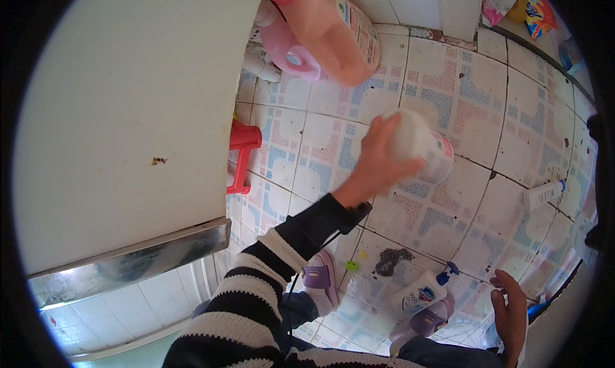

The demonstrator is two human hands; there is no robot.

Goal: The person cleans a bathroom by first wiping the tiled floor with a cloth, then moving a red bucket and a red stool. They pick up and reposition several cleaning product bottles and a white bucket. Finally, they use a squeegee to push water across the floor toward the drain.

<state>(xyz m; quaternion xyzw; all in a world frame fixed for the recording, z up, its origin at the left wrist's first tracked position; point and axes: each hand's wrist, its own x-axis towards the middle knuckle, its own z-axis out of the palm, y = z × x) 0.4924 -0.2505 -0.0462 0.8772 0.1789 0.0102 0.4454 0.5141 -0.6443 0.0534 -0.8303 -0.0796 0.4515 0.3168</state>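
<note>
A white round tub (416,144) with a pink-and-white label tilts above the tiled floor, slightly blurred. My left hand (378,156) grips it from its left side, fingers spread around it. At the lower right, my right hand (510,313) is held low with its fingers apart and nothing in it. Nearest to that hand is a white pump bottle (419,294) with a dark blue pump head, beside my slipper. Farther off to the right, a small white bottle (543,195) with a blue cap lies on the floor.
A large cream panel (128,112) with a metal edge fills the left. A big pink jug (333,38) and a smaller pink bottle (282,44) stand behind a red stool (243,153). A dark tangled clump (392,262) lies near my purple slippers (317,278). Colourful bags (538,12) sit far right.
</note>
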